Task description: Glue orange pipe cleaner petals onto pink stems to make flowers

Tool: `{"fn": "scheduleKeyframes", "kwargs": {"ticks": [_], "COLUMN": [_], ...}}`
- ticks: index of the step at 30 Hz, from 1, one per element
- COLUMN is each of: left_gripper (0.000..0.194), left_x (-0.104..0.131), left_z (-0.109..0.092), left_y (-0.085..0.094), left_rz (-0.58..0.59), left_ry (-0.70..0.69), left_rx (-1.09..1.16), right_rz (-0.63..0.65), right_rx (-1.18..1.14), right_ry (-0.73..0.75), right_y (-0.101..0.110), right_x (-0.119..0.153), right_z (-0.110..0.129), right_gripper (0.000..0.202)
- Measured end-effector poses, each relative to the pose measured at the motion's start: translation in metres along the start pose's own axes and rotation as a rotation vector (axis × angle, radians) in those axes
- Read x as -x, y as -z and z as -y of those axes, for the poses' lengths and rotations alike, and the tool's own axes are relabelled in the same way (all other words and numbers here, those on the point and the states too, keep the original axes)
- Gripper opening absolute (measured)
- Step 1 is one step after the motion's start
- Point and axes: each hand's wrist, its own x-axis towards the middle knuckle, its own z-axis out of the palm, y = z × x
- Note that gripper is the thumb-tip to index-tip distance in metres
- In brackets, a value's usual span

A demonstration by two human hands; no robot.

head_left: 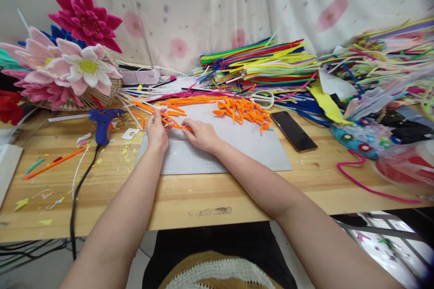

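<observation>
Over the left part of a grey cutting mat, my left hand [158, 132] is closed on orange pipe cleaners [171, 122], its fingertips pinching them. Close on its right, my right hand [200, 134] pinches the other end of the orange strands between thumb and fingers. The grey mat [220, 153] lies flat under both hands. On its back right part sits a pile of bent orange pieces [242, 112]. Straight orange pipe cleaners [190, 100] lie along the mat's back edge, behind my hands.
A blue glue gun [101, 125] with a black cord lies at left, below felt-like flowers [88, 67]. A phone [293, 131] is right of the mat, near white-handled scissors [263, 99]. Bundles of coloured pipe cleaners [264, 63] line the back. A pink strand [369, 186] lies far right.
</observation>
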Motion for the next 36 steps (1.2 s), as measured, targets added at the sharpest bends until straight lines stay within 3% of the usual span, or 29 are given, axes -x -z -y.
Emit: {"fn": "scheduleKeyframes", "kwargs": {"ticks": [4, 14, 22, 36], "left_gripper": [0.035, 0.037, 0.035, 0.028], "left_x": [0.002, 0.003, 0.001, -0.009], "left_z": [0.002, 0.006, 0.008, -0.002], "left_y": [0.000, 0.000, 0.001, 0.007], "left_rz": [0.002, 0.022, 0.014, -0.115], "left_ry": [-0.023, -0.073, -0.059, 0.010], "left_rx": [-0.055, -0.119, -0.110, -0.037], "right_rz": [-0.108, 0.003, 0.057, 0.107], "right_rx": [0.002, -0.035, 0.011, 0.038], "right_ry": [0.087, 0.027, -0.066, -0.036], "right_y": [-0.003, -0.011, -0.010, -0.006], "right_x": [-0.002, -0.007, -0.006, -0.005], "right_z": [-0.002, -0.007, -0.007, -0.002], "right_gripper": [0.018, 0.011, 0.022, 0.023]}}
